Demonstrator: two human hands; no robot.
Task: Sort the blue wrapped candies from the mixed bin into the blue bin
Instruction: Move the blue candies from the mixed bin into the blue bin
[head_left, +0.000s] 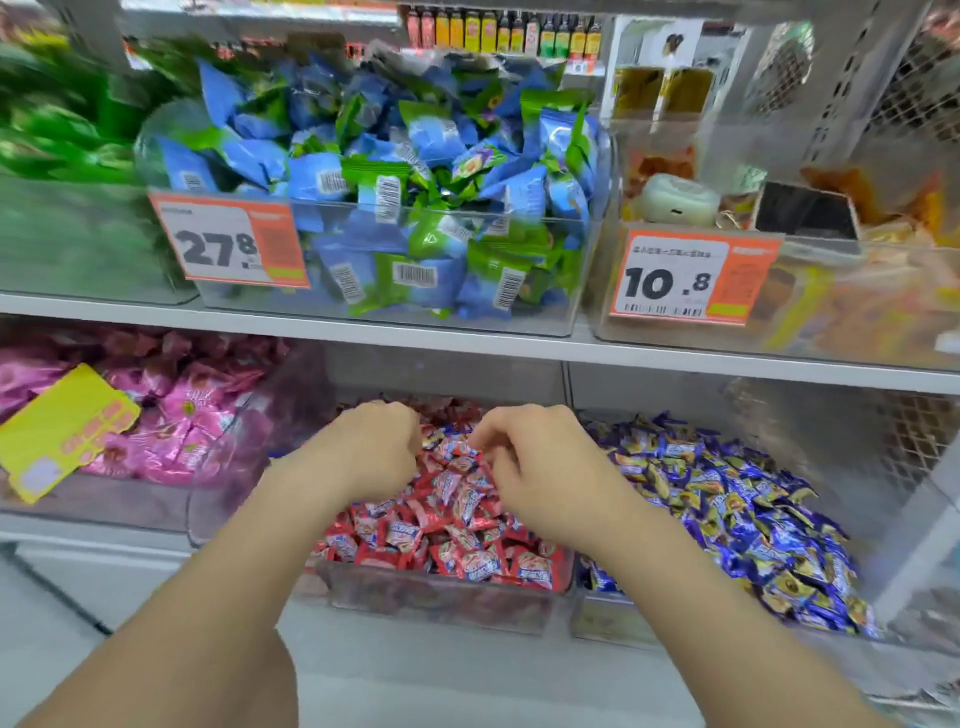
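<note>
Over the mixed bin (441, 603), at the middle of the lower shelf, both my hands hang knuckles up. The fingers of my left hand (374, 449) curl downward onto the red wrappers; I cannot tell whether they hold one. The fingers of my right hand (540, 467) are bunched, tips together against the heap toward 11 o'clock, though whether they pinch a sweet is hidden from me. At 3 o'clock, touching this bin's side, the blue bin (608, 621) is heaped with blue wrapped candies (727, 499). At 9 o'clock lies a pink candy bin (218, 499) with a yellow tag (62, 431). At 12 o'clock the upper shelf (415, 343) hangs close above my knuckles, carrying a clear bin of blue-green packets (389, 208) and two orange price tags (228, 244).
</note>
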